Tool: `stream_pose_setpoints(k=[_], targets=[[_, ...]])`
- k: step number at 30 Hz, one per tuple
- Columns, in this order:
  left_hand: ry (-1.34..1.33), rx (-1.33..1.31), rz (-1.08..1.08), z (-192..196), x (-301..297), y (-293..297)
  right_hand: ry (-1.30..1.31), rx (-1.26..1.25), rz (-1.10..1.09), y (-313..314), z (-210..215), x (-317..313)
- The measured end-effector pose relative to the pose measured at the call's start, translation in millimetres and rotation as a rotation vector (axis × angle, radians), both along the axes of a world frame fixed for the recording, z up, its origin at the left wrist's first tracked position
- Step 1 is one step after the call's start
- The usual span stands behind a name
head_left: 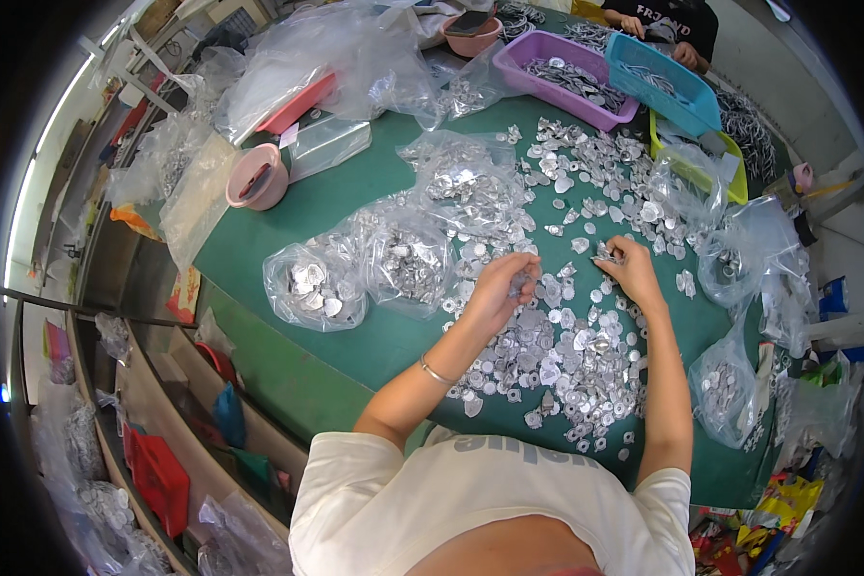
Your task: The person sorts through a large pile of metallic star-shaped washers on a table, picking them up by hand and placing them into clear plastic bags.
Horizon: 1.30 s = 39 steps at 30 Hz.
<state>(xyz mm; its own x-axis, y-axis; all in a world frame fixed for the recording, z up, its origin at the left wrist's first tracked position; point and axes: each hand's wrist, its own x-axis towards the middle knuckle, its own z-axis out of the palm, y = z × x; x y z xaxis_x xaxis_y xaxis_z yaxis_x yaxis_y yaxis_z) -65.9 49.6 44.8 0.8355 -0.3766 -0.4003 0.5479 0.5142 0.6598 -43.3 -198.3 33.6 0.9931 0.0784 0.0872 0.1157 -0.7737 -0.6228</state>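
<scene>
A wide spread of small silver metal pieces, many flat and round, covers the green table before me. Over its left part my left hand is curled with silver pieces in its fingers. To the right, my right hand pinches small silver pieces between thumb and fingers, just above the table. Their exact shape is partly hidden by the fingers. Clear plastic bags of similar silver pieces, one of them a knotted-looking bag, lie left of my left hand. More loose pieces lie beyond both hands.
At the far right stand a purple basket, a blue basket and a green basket. A pink bowl sits at the left. Another plastic bag lies at the right edge. Across the table is a co-worker's hand.
</scene>
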Motion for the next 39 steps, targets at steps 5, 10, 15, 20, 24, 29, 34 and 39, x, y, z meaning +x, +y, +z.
stream_pose_setpoints(k=[5, 10, 15, 20, 24, 29, 34, 39], targets=[[-0.032, 0.041, 0.118, 0.2, -10.2, 10.5, 0.385, 0.767, -0.02, 16.7, 12.6, 2.1], [-0.082, 0.064, 0.238, -18.3, -9.1, 11.0, 0.693, 1.096, 0.157, 106.1, 36.8, 42.4], [-0.182, 0.137, 0.332, -25.5, -9.0, 17.1, 0.53, 1.167, 0.043, 149.1, 41.2, 65.3], [-0.214, 0.1, 0.42, -27.7, -7.5, 16.7, 0.511, 1.132, 0.06, 115.6, 34.9, 29.4], [-0.215, 0.119, 0.438, -29.1, -6.9, 15.1, 0.541, 1.053, 0.036, 97.6, 35.3, 27.1], [-0.228, 0.259, 0.503, -24.4, -4.6, 17.2, 0.066, 0.092, 0.09, 107.4, 7.0, 12.5], [-0.202, 0.403, 0.415, -26.0, -4.7, 18.9, -0.015, -0.235, 0.167, 121.9, -2.9, -3.9], [-0.262, 0.25, 0.305, -22.1, -3.7, 21.4, 0.295, 0.367, 0.074, 90.3, 9.7, -15.6]])
